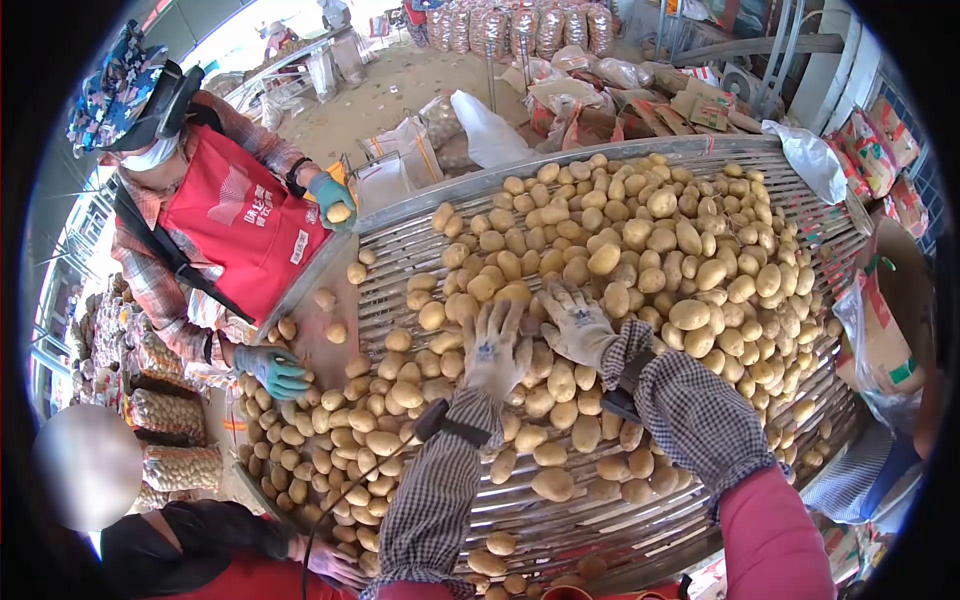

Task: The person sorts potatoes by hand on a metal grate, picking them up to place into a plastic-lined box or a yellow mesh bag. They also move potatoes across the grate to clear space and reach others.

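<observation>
As potatoes (603,259) are crowding the slatted table (395,250), two gloved hands are resting at frame centre.
Left hand (497,350) and right hand (575,322) are lying open, fingers spread, potatoes touching beneath the fingertips.

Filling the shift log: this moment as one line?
left hand open on potatoes | right hand open on potatoes | slatted table

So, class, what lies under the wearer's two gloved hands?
The left hand and right hand rest flat on potatoes heaped on the slatted metal table. Those directly beneath the palms are hidden.
</observation>
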### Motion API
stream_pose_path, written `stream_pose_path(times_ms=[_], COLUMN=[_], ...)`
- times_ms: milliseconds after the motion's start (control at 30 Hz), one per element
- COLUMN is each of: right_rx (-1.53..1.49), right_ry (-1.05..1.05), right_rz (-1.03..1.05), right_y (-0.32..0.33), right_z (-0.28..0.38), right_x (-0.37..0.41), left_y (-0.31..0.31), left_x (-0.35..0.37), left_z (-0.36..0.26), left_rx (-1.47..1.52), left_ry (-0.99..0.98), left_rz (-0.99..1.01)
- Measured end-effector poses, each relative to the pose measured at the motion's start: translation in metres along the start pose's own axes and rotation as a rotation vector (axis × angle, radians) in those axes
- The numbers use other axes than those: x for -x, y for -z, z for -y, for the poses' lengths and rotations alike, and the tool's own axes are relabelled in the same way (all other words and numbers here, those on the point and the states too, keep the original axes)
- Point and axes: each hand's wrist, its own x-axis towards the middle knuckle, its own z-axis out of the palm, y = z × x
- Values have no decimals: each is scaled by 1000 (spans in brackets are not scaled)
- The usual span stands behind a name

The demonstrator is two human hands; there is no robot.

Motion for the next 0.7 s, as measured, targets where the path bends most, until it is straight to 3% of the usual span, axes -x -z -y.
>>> stream_pose_path(times_ms=[33,67,100,167,300,333,433,500,567,633,667,700], right_rx=[46,-37,-44,-259,-167,-150,-75,80,96,-102,-79,-46], right_ry=[53,-102,-92,-94,-70,-101,-180,-186,-166,-206,-202,-197], right_rz=[-23,128,137,186,209,225,259,228,299,318,339,351], right_y=[-10,7,5,-13,-32,-27,-13,-7,-15,-12,-32,-19], right_z=[5,13,3,-18,-8,-2,12,38,53,76,79,96], right_x=[-15,-40,-58,-92,-102,-94,-73,-52,-41,-7,10,31], left_y=[-1,0,-2,-10,-18,-20,-24,-20,-11,17,26,12], left_x=[-22,-41,-57,-88,-92,-86,-64,-36,-7,24,42,69], left_z=[-4,-9,-10,4,21,23,10,2,3,0,2,5], left_rx=[-2,75,150,80,63,200,33,74,153,292,280,169], left_ry=[11,138,270,302,321,321,311,375,354,434,392,335], left_rz=[5,176,342,367,378,347,355,329,300,380,440,341])
